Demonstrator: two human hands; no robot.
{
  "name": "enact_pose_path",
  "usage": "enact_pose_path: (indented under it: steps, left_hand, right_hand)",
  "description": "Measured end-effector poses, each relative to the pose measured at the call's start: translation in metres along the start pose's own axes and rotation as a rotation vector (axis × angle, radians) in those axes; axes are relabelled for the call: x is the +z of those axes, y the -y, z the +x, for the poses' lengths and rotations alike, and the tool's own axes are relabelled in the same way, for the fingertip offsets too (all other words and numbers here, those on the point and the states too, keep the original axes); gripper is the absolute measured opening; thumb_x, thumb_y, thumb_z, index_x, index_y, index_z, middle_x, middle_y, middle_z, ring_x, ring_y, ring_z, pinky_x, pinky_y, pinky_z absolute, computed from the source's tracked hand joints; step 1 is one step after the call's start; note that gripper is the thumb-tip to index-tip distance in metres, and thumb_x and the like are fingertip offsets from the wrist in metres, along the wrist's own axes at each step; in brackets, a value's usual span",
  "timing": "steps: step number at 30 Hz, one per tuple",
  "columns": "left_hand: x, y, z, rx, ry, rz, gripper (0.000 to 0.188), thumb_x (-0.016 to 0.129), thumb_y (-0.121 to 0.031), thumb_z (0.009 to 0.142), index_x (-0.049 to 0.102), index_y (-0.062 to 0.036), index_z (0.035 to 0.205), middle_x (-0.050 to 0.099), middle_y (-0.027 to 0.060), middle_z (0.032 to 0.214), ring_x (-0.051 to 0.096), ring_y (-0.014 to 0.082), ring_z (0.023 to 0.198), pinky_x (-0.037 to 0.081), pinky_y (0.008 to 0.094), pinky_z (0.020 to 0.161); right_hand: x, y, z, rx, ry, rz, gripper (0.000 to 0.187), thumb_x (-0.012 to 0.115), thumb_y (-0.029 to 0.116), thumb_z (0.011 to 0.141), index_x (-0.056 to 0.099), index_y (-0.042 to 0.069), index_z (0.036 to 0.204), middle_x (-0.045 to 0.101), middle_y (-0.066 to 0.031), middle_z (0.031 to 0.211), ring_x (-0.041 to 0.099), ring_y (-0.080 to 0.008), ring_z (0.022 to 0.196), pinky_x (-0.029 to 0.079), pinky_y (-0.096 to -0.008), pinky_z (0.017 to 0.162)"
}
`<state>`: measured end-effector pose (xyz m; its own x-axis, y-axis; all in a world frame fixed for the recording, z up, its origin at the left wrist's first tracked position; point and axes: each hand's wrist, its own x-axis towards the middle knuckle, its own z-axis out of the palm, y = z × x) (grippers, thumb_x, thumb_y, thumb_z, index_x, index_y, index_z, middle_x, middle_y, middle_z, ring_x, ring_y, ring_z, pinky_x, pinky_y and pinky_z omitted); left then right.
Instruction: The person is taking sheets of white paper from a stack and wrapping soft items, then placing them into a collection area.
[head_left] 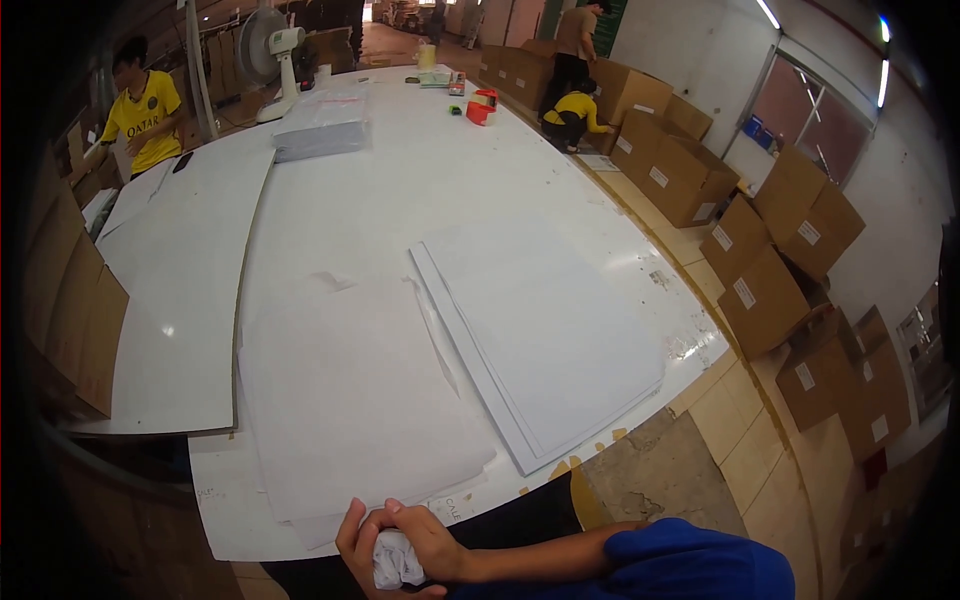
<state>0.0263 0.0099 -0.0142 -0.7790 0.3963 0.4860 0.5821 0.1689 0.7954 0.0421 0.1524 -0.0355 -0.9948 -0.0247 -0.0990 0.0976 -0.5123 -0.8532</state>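
My right hand (430,545) is at the near edge of the table, its fingers wrapped round a crumpled white paper ball (398,560). The forearm comes in from the lower right in a blue sleeve. My left hand does not show. Just beyond the fingers lies a loose stack of thin, whitish paper sheets (350,400), its edges uneven and one far corner creased. To its right, slightly askew, is a neater stack of pale bluish-white sheets (540,340).
A plastic-wrapped stack (322,125), a fan (275,60) and a red tape dispenser (481,107) stand on the far part of the white table (430,180). Cardboard boxes (690,180) line the right side. Two people work at the back right; another person (150,120) stands left.
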Motion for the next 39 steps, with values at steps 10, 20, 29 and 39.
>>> enact_pose_path:
  steps: [10, 20, 29, 39]
  left_hand:
    - [-0.002, 0.005, 0.005, -0.184, -0.04, -0.195, 0.12, 0.089, -0.075, 0.093, 0.045, 0.0047, 0.172, 0.045, 0.0263, 0.174, 0.054, 0.042, 0.156, 0.05, 0.0538, 0.127]
    - [-0.013, -0.003, -0.002, -0.189, -0.093, -0.023, 0.106, 0.074, -0.077, 0.101, 0.055, 0.002, 0.168, 0.044, 0.0293, 0.176, 0.058, 0.0424, 0.151, 0.053, 0.0545, 0.119]
    - [0.009, 0.013, -0.002, -0.116, -0.063, -0.061, 0.106, 0.073, -0.077, 0.102, 0.053, 0.0045, 0.167, 0.053, 0.0295, 0.168, 0.061, 0.0425, 0.147, 0.051, 0.0547, 0.122]
    - [0.001, 0.019, -0.003, -0.251, -0.001, -0.335, 0.11, 0.096, -0.054, 0.096, 0.043, 0.0047, 0.172, 0.057, 0.02, 0.163, 0.061, 0.0314, 0.144, 0.051, 0.0457, 0.122]
  right_hand:
    - [-0.001, 0.034, 0.013, -0.041, 0.154, -0.165, 0.057, 0.036, 0.04, 0.13, 0.073, -0.003, 0.122, 0.076, -0.0105, 0.113, 0.068, -0.0181, 0.11, 0.054, -0.0358, 0.104]
    - [0.006, 0.01, 0.028, 0.179, 0.243, -0.051, 0.071, 0.036, 0.055, 0.128, 0.075, -0.002, 0.111, 0.076, -0.0087, 0.108, 0.067, -0.0161, 0.104, 0.054, -0.0341, 0.099]
    - [-0.002, 0.028, 0.016, -0.014, 0.092, -0.237, 0.071, 0.035, 0.043, 0.129, 0.076, -0.007, 0.1, 0.076, -0.01, 0.088, 0.068, -0.0175, 0.088, 0.056, -0.0365, 0.089]
    - [0.0, 0.027, 0.035, 0.03, 0.066, -0.294, 0.075, 0.031, 0.046, 0.13, 0.078, -0.007, 0.104, 0.077, -0.0118, 0.09, 0.07, -0.0211, 0.09, 0.057, -0.0383, 0.091]
